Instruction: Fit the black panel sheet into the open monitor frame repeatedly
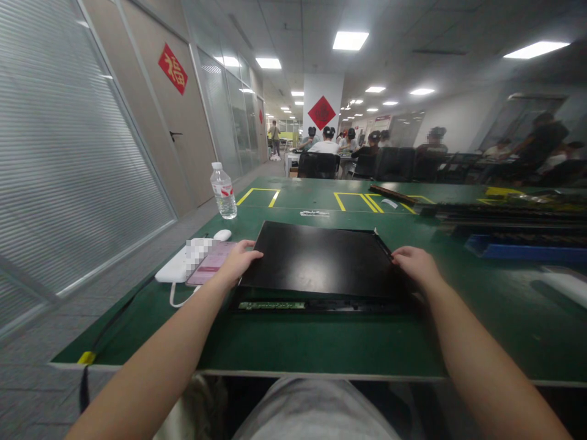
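A flat black panel (321,260) lies on the green table (321,342) in front of me, its near edge lifted over a black base with a green circuit strip (271,305). My left hand (238,260) grips the panel's left edge, fingers curled over it. My right hand (415,263) grips the right edge the same way.
Left of the panel lie a phone (211,261), a white power bank (177,267) with a cable, and a small white mouse-like object (222,234). A water bottle (223,190) stands behind them. Black strips and a blue tray (518,249) are at right. Several people sit at tables beyond.
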`<state>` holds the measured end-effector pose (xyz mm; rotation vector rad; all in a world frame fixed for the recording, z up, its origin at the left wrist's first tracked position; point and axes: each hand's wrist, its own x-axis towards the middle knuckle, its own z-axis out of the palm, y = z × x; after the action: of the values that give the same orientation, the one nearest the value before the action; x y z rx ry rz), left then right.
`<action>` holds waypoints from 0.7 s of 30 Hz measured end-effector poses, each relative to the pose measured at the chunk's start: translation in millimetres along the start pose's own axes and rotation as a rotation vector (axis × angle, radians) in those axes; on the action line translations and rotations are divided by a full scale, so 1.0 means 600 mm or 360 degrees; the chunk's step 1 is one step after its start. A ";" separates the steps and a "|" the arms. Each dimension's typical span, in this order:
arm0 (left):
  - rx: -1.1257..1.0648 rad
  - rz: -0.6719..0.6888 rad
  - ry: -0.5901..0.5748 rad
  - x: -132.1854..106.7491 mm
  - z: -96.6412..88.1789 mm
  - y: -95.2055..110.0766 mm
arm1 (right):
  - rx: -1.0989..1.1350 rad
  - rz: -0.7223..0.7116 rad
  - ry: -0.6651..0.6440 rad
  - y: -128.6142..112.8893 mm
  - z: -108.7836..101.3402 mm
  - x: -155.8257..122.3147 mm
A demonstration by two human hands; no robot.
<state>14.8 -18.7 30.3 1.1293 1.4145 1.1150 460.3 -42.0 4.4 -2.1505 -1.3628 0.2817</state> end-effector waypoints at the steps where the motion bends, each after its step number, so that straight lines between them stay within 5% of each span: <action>1: -0.0014 0.0001 -0.0004 0.000 0.000 0.001 | 0.0014 0.0017 -0.0008 0.000 0.000 0.001; 14: -0.0142 0.0155 -0.0066 0.012 -0.016 -0.006 | 0.0204 0.0113 -0.0053 0.003 -0.004 0.004; 21: 0.0400 0.0325 -0.0010 0.022 -0.023 -0.014 | 0.0309 0.0124 -0.0031 0.015 0.004 0.012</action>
<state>-1.0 -8.1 21.8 1.4820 1.4894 1.0935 469.6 -37.7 -1.7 -2.0461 -1.2114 0.4475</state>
